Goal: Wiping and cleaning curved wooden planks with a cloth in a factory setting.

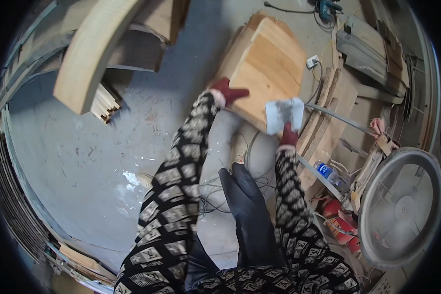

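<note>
view: head cam, fisheye, single view
position: worn on the head, above both arms
facing: steeply down at concrete floor (83,147)
range: close; sleeves enter from lower edge, wood block (267,63) near top centre
distortion: straight edges bend at rim, corners black
overlap: none, only one view

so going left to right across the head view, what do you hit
curved wooden beam → left hand in a red glove, on the wooden panel stack → right hand holding a grey sanding pad → plastic water bottle → round fan
</note>
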Demonstrator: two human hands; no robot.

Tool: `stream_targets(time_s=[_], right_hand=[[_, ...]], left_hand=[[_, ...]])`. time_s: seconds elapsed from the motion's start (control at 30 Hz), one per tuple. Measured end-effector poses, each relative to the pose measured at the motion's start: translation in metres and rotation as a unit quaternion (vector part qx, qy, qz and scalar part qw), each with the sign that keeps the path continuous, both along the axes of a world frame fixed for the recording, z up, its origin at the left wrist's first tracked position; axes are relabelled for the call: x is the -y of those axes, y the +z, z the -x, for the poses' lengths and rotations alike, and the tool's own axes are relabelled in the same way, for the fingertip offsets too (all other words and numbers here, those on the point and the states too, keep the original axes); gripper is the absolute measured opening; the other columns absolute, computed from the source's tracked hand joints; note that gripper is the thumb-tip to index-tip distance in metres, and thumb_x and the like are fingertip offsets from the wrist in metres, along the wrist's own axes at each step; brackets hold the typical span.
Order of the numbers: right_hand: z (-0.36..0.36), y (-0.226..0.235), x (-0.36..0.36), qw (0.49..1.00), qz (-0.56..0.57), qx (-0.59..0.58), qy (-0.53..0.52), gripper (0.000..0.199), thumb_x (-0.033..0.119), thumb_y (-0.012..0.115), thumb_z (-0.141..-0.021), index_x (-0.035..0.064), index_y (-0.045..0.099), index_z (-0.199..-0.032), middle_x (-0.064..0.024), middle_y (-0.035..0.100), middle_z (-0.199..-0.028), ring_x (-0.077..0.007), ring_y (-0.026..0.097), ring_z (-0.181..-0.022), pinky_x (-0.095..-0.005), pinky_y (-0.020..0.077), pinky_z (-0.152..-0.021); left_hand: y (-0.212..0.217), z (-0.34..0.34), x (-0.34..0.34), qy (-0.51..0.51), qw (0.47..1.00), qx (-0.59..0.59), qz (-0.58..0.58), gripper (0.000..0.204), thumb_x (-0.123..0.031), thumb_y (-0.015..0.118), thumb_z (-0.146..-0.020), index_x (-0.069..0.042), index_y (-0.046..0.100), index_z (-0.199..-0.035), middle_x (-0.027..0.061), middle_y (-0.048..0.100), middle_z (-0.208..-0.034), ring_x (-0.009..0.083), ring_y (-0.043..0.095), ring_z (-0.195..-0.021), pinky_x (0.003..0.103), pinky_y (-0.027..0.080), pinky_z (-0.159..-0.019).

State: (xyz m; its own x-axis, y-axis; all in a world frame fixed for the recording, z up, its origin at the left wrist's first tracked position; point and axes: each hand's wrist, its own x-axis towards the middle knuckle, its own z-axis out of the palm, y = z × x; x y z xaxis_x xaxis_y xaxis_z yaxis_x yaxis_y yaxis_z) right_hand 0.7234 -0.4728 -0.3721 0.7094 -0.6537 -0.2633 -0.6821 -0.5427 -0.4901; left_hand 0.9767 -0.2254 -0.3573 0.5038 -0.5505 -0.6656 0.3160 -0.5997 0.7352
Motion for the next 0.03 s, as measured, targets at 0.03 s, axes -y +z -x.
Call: stream_targets(time_s=[0.03], right_hand=[[-0.0093,-0.0076,0.0177,0.962,-0.198,0.055,-0.179,0.052,0.038,0.049,-0.080,0.0069,0.043,-0.121,-0.0212,0.045,-0.121,-0.0307,0.045,-0.111,-0.0340,0.0347,-0.091]], left_hand=[[-0.0071,-0.0009,0.0257,-0.024,0.997,-0.002,-0.072,0.065,-0.053,0.063,-0.066,-0.005,0.053,-0.109,0.0175,0.060,-0.094,0.0236,0.058,-0.087,0.033,0.045,-0.076]])
